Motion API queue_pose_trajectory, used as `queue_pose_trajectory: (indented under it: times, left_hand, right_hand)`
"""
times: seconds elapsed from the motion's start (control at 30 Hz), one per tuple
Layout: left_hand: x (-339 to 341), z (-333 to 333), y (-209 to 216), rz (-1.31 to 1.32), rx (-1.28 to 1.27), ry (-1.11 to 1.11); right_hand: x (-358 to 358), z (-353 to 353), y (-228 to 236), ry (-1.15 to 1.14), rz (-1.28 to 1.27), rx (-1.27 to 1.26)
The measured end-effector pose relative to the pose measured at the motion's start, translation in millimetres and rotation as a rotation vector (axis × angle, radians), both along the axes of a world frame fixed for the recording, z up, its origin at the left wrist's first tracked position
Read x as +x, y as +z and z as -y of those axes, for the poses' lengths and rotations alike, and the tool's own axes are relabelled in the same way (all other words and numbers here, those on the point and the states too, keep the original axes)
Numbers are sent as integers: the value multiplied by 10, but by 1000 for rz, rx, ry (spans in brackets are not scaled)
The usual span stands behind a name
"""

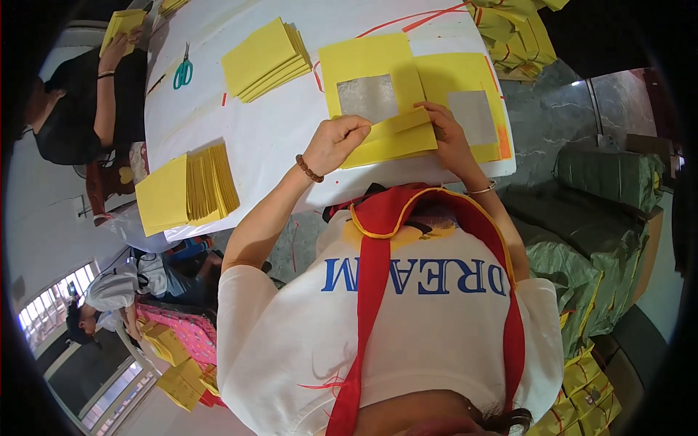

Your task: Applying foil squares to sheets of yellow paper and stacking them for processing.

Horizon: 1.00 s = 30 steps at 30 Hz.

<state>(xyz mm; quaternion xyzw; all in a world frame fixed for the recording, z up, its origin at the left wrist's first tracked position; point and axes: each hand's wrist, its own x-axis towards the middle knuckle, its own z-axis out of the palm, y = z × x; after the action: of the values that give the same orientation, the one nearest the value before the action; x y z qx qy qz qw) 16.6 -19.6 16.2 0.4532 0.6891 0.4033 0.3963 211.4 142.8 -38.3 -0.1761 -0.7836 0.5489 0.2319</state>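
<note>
A yellow paper sheet [385, 150] lies at the table's near edge, with a strip of it folded over. My left hand [336, 147] is closed, thumb and fingers pinching the left end of that folded strip. At the strip's right end, my right hand [449, 135] grips the paper between its thumb and fingers. Just beyond lies another yellow sheet [369, 57] bearing a silver-grey square [366, 98]; whether it joins the folded one cannot be made out. To the right, a further yellow sheet [454, 70] with a similar grey square rests partly beneath.
On the white table [273, 142] are a fanned yellow stack [266, 58], a folded yellow stack [185, 187] and teal-handled scissors [183, 73]. A person [87, 120] at the left holds yellow paper. Green wrapped bales [582, 240] stand right; another person [109, 298] is lower left.
</note>
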Motion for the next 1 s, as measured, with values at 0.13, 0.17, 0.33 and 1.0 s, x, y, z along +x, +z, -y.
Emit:
queue_pose_trajectory:
  times: [0.13,0.17,0.33,1.0]
  left_hand:
    - [-4,0,-7,-20,20,-13]
    - [-7,-1,-12,-27,32,-19]
    - [-14,-4,-8,-24,29,-25]
    - [221,-19,94,-701,420,-253]
  right_hand:
    - [2,17,31,-8,4,-7]
    - [1,14,20,-8,4,-7]
    - [-2,6,22,-4,14,15]
    - [9,-41,35,17,-14,-48]
